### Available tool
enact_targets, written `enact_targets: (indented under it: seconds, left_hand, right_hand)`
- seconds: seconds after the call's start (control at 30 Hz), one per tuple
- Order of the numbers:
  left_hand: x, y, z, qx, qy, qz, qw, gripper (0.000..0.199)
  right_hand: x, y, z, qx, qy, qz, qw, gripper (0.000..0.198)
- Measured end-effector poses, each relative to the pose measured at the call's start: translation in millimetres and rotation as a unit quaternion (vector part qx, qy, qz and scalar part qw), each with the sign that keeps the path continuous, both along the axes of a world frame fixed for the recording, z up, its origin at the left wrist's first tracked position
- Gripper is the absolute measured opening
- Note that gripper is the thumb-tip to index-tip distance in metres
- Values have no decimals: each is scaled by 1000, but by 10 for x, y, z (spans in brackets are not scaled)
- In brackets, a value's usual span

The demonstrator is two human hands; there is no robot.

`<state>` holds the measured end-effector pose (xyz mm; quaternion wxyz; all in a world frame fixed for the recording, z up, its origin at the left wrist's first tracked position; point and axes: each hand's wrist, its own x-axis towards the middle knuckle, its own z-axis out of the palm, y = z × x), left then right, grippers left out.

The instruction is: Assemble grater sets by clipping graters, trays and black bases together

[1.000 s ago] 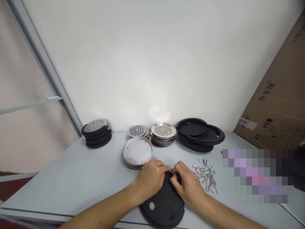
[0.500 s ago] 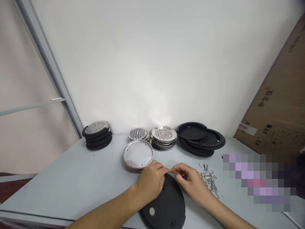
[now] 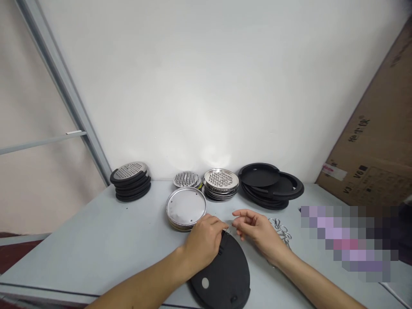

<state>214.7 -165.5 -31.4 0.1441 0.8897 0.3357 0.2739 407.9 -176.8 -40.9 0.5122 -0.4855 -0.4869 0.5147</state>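
A black oval plastic plate (image 3: 225,270) with a pale round spot stands tilted at the table's front, its top edge gripped by my left hand (image 3: 206,240). Fingers and thumb of that hand are closed round the upper left rim. My right hand (image 3: 257,231) is just right of the rim, thumb and index finger pinching a thin bent wire clip (image 3: 229,228) that reaches to the plate's top edge. Whether the clip is hooked into the plate I cannot tell. Several similar wire clips (image 3: 282,231) lie behind my right hand, partly hidden by it.
Round metal lids (image 3: 186,206) are stacked beyond my left hand. Behind stand grater discs (image 3: 221,180), a slotted disc (image 3: 186,179), black rings (image 3: 273,189) and, at left, black-rimmed perforated discs (image 3: 131,180). A cardboard box (image 3: 363,159) leans at right, near a pixelated patch.
My right hand has lifted slightly up and to the right from the plate's edge, and the thin wire now shows between the hands. My left hand keeps its hold.
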Motion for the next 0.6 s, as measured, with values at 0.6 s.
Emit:
enact_targets:
  seconds: [0.6]
  left_hand:
    - [-109, -86, 528, -95, -224, -56, 968, 16]
  right_hand:
    - [-245, 28, 867, 20, 83, 158, 984, 18]
